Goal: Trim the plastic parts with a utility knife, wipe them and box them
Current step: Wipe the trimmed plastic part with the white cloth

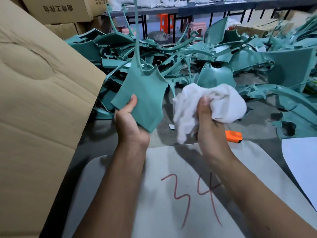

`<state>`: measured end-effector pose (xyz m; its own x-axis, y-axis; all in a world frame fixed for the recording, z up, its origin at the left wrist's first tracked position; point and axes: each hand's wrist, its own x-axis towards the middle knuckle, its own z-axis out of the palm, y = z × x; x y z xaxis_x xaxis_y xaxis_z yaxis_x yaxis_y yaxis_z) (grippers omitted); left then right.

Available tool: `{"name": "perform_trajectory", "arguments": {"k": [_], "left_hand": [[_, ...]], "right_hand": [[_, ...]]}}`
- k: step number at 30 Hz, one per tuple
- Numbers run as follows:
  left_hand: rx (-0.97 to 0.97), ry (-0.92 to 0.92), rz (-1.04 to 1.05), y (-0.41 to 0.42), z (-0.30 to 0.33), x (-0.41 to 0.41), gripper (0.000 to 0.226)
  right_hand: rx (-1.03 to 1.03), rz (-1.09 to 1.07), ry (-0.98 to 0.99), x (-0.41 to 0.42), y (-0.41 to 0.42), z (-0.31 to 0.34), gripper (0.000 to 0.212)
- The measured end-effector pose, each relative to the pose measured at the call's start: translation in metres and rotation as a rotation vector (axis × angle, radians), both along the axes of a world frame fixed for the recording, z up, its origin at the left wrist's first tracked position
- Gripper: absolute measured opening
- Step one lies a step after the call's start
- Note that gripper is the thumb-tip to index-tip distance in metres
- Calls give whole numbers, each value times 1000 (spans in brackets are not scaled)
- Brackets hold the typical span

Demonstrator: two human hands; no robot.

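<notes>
The left hand [127,121] has a thumb-and-finger grip on the green part [142,93], raised before the pile, so the right hand [208,122], clutching the rag [211,103], should wipe firmly along its whole face

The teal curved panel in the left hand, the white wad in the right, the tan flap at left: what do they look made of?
Teal curved panel: rigid moulded plastic, matte; thin clean edges, one long slim strip rising from it.
White wad: soft cloth, probably cotton rag; crumpled, fuzzy folds.
Tan flap: corrugated cardboard, dull; creased and dented.
</notes>
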<state>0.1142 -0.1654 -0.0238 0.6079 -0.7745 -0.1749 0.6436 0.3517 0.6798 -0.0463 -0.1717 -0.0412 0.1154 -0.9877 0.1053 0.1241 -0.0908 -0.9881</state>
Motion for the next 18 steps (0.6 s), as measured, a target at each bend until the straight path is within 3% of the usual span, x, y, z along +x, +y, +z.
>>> {"name": "perform_trajectory", "arguments": {"k": [3,5,9,11,13,15,18], "left_hand": [[33,-34,-154,-2,-4,-24,40],[44,-81,-252,-2,-6,-34,38],[70,-378,-255,-3,-8,-23,29],[104,-515,-176,-2,-10,-9,22],[182,-839,-77,-3,-16,2,13],[307,-1133,-51,-1,-22,8,33],[276,-1083,-81,-3,-23,6,46]], "right_hand": [[52,113,98,8,8,0,60],[98,75,2,7,8,4,41],[-54,-16,-96,-5,3,12,31],[-112,53,-50,-9,1,14,35],[-38,187,-46,-12,0,16,43],[3,320,-45,-16,0,19,48],[-44,306,-15,-18,-2,17,50]]}}
